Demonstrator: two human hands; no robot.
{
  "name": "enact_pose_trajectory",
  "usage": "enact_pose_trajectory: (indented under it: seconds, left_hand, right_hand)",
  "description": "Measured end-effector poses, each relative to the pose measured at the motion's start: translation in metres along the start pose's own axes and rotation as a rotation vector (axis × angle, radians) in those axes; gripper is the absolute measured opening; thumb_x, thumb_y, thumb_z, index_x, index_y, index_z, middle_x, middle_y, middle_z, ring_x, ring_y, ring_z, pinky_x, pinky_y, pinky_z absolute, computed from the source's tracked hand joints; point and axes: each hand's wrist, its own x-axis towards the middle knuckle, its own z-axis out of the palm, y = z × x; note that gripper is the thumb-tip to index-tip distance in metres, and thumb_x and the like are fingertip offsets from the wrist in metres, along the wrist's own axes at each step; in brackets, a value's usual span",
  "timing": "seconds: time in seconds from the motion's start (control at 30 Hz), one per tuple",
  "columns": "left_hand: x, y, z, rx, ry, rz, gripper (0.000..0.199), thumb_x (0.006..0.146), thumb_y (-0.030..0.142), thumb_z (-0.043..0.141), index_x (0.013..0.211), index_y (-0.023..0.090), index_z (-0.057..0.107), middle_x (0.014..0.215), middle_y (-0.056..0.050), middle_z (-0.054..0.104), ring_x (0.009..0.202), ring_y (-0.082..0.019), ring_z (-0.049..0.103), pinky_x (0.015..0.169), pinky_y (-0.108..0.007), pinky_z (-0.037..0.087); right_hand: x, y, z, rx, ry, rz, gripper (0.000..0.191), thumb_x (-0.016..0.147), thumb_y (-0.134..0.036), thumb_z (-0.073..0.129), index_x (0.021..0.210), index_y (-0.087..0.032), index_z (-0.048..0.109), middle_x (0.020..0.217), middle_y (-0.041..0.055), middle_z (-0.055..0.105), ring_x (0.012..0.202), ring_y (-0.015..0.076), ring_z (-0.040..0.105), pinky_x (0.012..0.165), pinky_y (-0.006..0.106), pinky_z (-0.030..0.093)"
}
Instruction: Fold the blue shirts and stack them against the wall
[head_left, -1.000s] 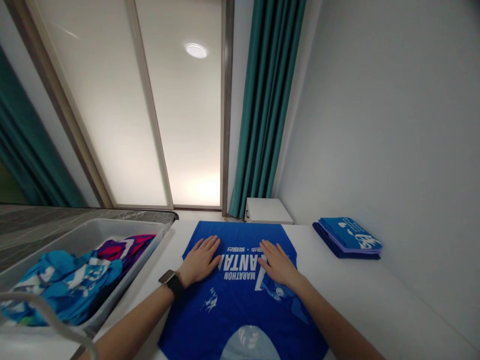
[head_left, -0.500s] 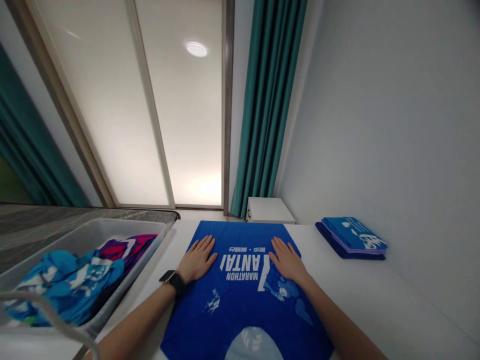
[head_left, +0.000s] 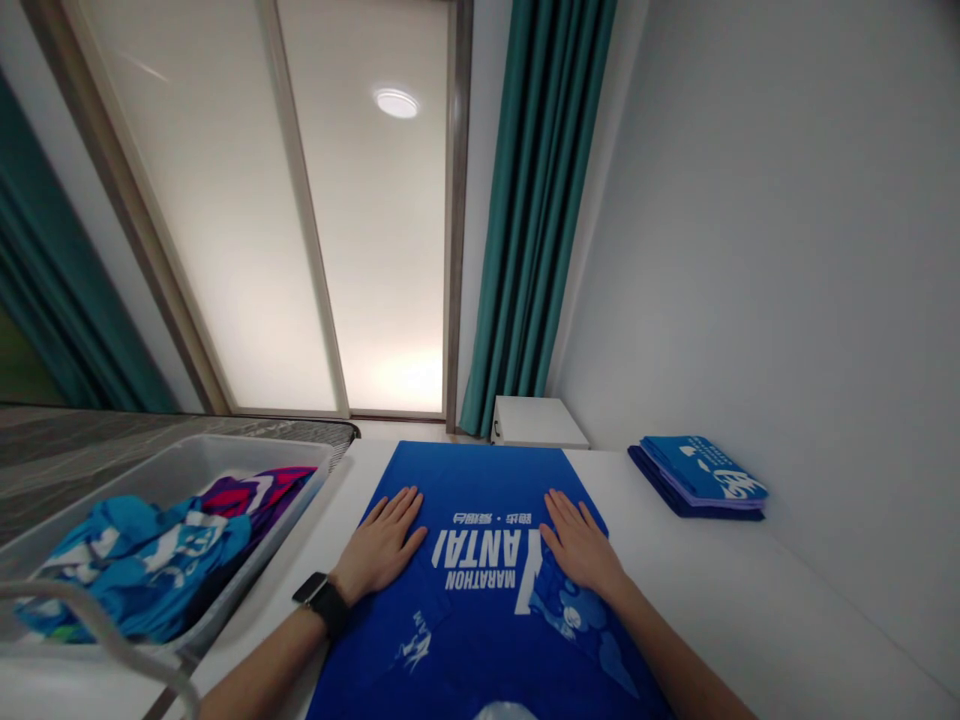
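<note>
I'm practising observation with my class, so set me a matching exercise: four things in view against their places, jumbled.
1. blue shirt
2. folded clothes
3. plastic bin
4. watch

A. left wrist
B. beneath left hand and right hand
C. right part of the white table
D. at left, holding crumpled clothes

Pairs: 1-B, 2-C, 3-D, 4-A

The flat blue cloth shirt (head_left: 480, 630) bears white lettering (head_left: 486, 552); the folded cloth stack (head_left: 701, 478) layers white-printed bright blue, lilac and navy; the pleated fabric curtain (head_left: 536, 220) is teal
</note>
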Motion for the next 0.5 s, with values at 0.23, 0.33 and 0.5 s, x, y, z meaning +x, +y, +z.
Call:
enact_pose_trajectory:
  seconds: [0.23,0.33,0.5]
  left_hand:
    - [0.002,-0.001,0.001,-0.008,0.016,0.0,0.059,0.097,0.053,0.03,0.147,0.021,0.036,0.153,-0.006,0.033,0.142,-0.023,0.03,0.116,-0.044,0.023]
    - [0.005,-0.001,0.0,-0.005,0.007,0.0,0.06,0.097,0.053,0.03,0.147,0.021,0.036,0.153,-0.006,0.032,0.142,-0.023,0.03,0.116,-0.043,0.022]
    - [0.009,-0.001,-0.002,-0.001,0.002,-0.005,0.059,0.098,0.051,0.03,0.147,0.02,0.036,0.154,-0.007,0.032,0.142,-0.023,0.029,0.116,-0.044,0.021]
  right_hand:
    - [0.0,-0.001,-0.002,0.006,-0.008,0.007,0.069,0.096,-0.052,0.015,0.151,-0.011,0.024,0.157,0.007,0.019,0.146,0.0202,0.014,0.119,0.043,0.008]
    - [0.002,0.0,-0.001,0.013,-0.007,0.002,0.069,0.096,-0.053,0.015,0.151,-0.011,0.024,0.157,0.0075,0.02,0.146,0.0206,0.014,0.118,0.044,0.007]
    - [0.006,0.003,-0.001,0.025,-0.006,-0.009,0.069,0.096,-0.053,0.015,0.151,-0.013,0.024,0.158,0.0074,0.02,0.146,0.0206,0.014,0.118,0.044,0.007]
